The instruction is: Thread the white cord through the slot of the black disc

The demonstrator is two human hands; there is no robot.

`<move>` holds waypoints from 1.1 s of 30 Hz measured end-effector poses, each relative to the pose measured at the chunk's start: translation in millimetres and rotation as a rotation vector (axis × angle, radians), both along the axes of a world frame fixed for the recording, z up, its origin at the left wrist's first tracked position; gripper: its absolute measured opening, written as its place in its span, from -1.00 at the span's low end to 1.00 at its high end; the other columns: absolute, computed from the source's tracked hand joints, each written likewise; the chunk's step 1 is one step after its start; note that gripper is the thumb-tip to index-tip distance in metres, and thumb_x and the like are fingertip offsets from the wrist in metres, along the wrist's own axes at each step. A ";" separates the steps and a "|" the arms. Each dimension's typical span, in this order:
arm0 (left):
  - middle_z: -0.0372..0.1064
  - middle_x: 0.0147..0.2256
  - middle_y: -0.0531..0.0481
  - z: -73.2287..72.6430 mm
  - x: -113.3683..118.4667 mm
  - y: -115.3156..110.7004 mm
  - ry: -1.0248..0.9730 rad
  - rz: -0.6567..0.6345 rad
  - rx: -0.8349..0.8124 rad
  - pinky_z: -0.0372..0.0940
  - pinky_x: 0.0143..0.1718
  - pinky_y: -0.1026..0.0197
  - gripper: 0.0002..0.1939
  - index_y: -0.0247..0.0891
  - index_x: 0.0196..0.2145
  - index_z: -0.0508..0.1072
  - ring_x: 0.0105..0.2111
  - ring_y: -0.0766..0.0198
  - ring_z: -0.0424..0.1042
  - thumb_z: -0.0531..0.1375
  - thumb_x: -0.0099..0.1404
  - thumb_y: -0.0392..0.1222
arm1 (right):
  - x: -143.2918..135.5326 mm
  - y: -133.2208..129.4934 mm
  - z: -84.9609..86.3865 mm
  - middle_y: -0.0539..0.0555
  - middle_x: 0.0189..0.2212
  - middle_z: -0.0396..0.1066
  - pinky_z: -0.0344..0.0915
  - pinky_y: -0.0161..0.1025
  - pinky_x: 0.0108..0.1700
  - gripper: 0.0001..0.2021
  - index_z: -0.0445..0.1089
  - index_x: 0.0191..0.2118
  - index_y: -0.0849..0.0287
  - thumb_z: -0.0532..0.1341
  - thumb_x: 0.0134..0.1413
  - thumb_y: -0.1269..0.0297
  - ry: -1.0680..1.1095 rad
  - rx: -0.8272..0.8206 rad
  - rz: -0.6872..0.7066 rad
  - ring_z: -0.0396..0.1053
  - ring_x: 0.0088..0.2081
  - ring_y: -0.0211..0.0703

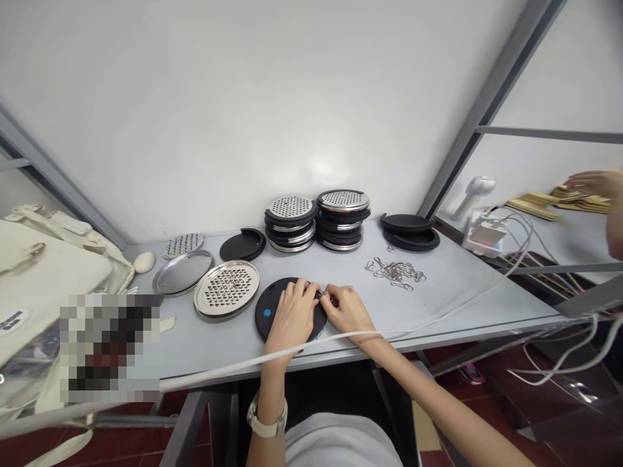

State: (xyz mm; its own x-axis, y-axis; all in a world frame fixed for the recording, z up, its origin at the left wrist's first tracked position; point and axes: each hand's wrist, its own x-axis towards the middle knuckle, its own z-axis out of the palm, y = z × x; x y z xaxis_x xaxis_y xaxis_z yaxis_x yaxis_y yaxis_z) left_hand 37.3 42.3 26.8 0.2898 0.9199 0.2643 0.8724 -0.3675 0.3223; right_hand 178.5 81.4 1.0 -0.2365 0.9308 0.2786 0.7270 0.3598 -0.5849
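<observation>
A black round holder (270, 296) with a blue dot lies on the table in front of me. My left hand (294, 314) rests over it, its bent fingers gripping it near the right rim. At that rim my right hand (346, 308) pinches a small silver wire hook (321, 292), mostly hidden by the fingers. Loose wire hooks (396, 272) lie in a heap to the right. Left of the holder is a round metal grater plate (228, 288), with a plain metal disc (182, 272) beyond it.
Two stacks of round graters, a left stack (291, 224) and a right stack (343, 219), stand by the wall. Black holders (409, 232) lie at the back right. A white cable (214, 374) crosses before my arms. At right, another person's hand (596, 183) is over yellow pieces.
</observation>
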 end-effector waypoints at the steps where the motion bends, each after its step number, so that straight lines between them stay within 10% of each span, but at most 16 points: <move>1: 0.19 -0.13 -0.04 -0.1 -0.1 0.0 -0.001 -0.001 0.000 0.17 -0.14 0.10 -0.78 -0.14 -0.08 0.26 -0.17 0.14 0.20 -0.08 0.41 -0.32 | 0.1 -0.1 0.1 -0.05 -0.68 0.28 0.09 -0.33 -0.32 -0.76 0.21 -0.59 0.15 0.04 0.08 0.38 -0.004 -0.001 0.001 0.22 -0.57 -0.27; 33: 0.26 -0.13 -0.01 3.7 -3.9 0.2 -0.184 -0.031 0.021 0.20 -0.07 0.10 -0.79 -0.13 -0.06 0.27 -0.13 0.16 0.25 -0.03 0.40 -0.32 | 3.2 4.7 -4.8 -0.02 -0.63 0.25 0.03 -0.30 -0.39 -0.72 0.13 -0.51 0.12 -0.10 0.24 0.31 0.073 -0.019 0.012 0.24 -0.51 -0.20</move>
